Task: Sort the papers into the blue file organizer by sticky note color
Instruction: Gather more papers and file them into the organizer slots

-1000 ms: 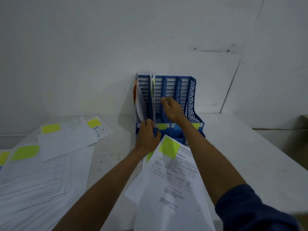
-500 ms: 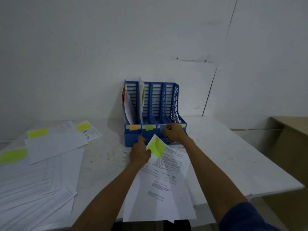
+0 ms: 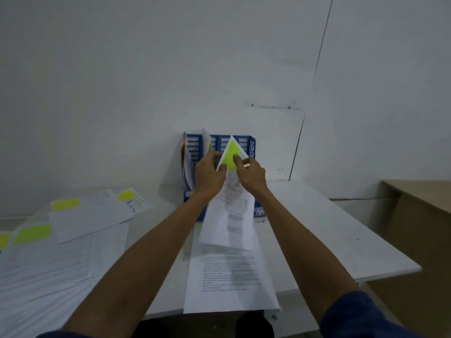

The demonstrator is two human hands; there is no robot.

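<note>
Paper (image 3: pixel 229 215) bearing a green note (image 3: pixel 230 154) is held up between both hands in front of the organizer (image 3: pixel 200 142), which stands at the back of the table (image 3: pixel 317 228) against the wall (image 3: pixel 146 81). The left edge is gripped by the left hand (image 3: pixel 210 172), fingers curled round it. The upper right part is pinched by the right hand (image 3: pixel 251 174), with the thumb laid on the note. The paper is tilted, with the noted corner uppermost, level with the organizer's top rim, and the lower end hangs clear of the table.

Filed papers (image 3: pixel 186 164) with orange edges are seen upright in the leftmost compartment, and a lone sheet (image 3: pixel 207 139) in the next one. Which compartment the held paper is aimed at cannot be told, since the front of the organizer is largely hidden by the hands.

A printed page (image 3: pixel 227 276) is laid flat on the table below the arms, overhanging the near edge. A spread pile (image 3: pixel 61 259) of papers is laid on the left of the table, several of them marked with yellow-green tags (image 3: pixel 66 204).
</note>
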